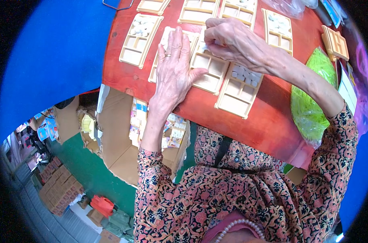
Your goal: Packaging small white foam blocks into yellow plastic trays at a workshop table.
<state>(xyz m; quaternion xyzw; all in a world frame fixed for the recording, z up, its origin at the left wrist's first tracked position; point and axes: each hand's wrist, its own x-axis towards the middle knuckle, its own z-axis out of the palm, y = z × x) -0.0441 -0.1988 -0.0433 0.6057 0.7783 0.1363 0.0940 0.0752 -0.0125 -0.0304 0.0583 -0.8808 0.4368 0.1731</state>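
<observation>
The red tabletop [269, 123] has a bare strip along its front edge; below opens a ragged-edged cardboard carton [117, 127]. Bagged lime-green shreds [311, 101] bulge at right. The left hand [174, 69] spreads flat across a cream compartment tray [153, 73]; the right hand [232, 42] curls over the neighbouring tray [208, 83], any hold hidden. The carton's printed packets [174, 135] are unreadable; blocky white pieces [244, 74] sit in the front tray [234, 104].

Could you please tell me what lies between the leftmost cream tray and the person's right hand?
The head view shows the left hand there, spread over another cream tray.
</observation>
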